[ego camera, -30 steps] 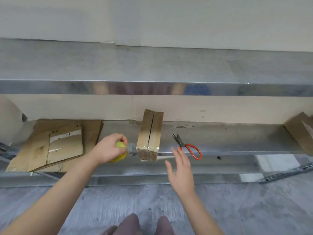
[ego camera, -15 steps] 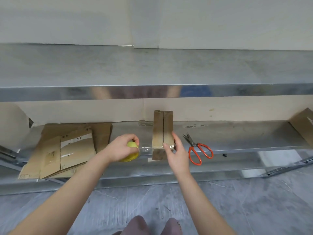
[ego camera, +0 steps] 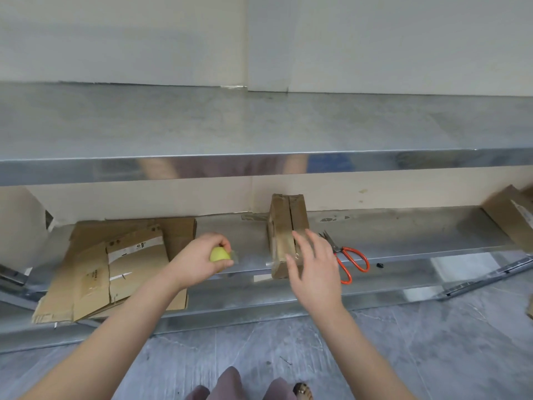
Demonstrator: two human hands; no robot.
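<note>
Cardboard item: brown cardboard box, narrow and closed, standing on the lower metal shelf, its two top flaps meeting along a centre seam.
Tape supply: yellow roll of clear tape, held above the shelf to the left of the box and apart from it, with a short loose tail of film at its right side.
Left hand: fingers and thumb curled round the roll, gripping it.
Right hand: fingers straight and spread, laid on the near end of the box, holding nothing.
Tape on box: clear tape strip glints at the near lower-left edge; how far it runs along the seam cannot be told.
Link from roll to box: none can be made out, though clear film is hard to read.
Progress, as judged: one strip appears laid and is being smoothed down; the far end of the seam shows bare cardboard, so sealing looks partly done.
Remaining, as judged: further strips, then setting the roll down.
Nearby: red-handled metal scissors lying just right of the box; flattened brown cardboard sheets at the shelf's left end.
</note>
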